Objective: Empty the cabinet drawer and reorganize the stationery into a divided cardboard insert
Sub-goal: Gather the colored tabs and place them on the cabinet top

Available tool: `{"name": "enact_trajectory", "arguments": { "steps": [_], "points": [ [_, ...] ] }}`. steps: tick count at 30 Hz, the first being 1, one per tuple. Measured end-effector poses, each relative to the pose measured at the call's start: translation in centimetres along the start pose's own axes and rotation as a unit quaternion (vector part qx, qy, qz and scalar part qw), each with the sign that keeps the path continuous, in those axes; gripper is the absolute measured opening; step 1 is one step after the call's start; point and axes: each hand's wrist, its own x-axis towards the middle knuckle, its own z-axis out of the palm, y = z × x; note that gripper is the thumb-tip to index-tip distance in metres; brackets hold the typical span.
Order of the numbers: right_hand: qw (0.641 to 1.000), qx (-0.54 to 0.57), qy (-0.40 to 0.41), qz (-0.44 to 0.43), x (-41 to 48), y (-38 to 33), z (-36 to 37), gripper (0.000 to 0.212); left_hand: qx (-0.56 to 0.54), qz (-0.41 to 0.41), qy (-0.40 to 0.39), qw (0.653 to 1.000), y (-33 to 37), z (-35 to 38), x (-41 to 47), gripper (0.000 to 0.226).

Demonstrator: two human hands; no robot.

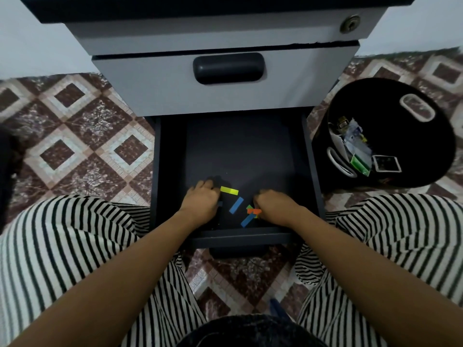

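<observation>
**Last sticky tabs left in the drawer**

The drawer [310, 171] is nearly bare. A yellow tab [229, 190], blue tabs [236, 205] and an orange tab [253, 211] lie near its front. The right hand [274, 205], fingers curled, seems to pinch the orange tab. The left hand [200, 199] curls beside the yellow tab; whether it holds anything I cannot tell. Emptying looks almost finished. The next move likely calls for lifting each flat tab by its edge.

Both bare forearms reach forward side by side; left grip [201, 200] and right grip [271, 204] lie knuckles-up, fingers curled under.
</observation>
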Motion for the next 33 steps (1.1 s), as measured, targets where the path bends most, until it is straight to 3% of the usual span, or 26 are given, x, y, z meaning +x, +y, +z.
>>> {"name": "enact_trajectory", "arguments": {
  "steps": [3, 9, 15, 19, 24, 33],
  "points": [
    [1.0, 0.004, 0.001, -0.01, 0.0, -0.1, 0.2, 0.026, -0.005, -0.001, -0.007, 1.0, -0.1, 0.0, 0.0, 0.025],
    [1.0, 0.016, -0.012, -0.002, -0.2, -0.4, -0.2, 0.007, -0.064, -0.034, -0.033, 0.997, -0.2, 0.1, 0.2, 0.029],
    [0.999, 0.037, -0.027, 0.018, -0.1, -0.2, -0.3, 0.017, -0.058, 0.001, -0.025, 0.998, 0.2, 0.0, 0.0, 0.015],
    [0.997, 0.055, -0.034, 0.029, -0.3, -0.2, -0.5, 0.012, -0.097, 0.003, -0.025, 0.995, 0.3, -0.2, 0.1, 0.015],
    [0.991, 0.118, -0.002, 0.06, -0.5, 0.3, -1.3, 0.018, -0.168, 0.028, -0.018, 0.985, 0.6, -1.1, 0.8, 0.012],
    [0.977, 0.189, 0.05, 0.084, -0.3, 1.1, -1.5, 0.008, -0.146, 0.047, 0.027, 0.988, 1.6, -0.4, 2.2, 0.02]
  ]
}}
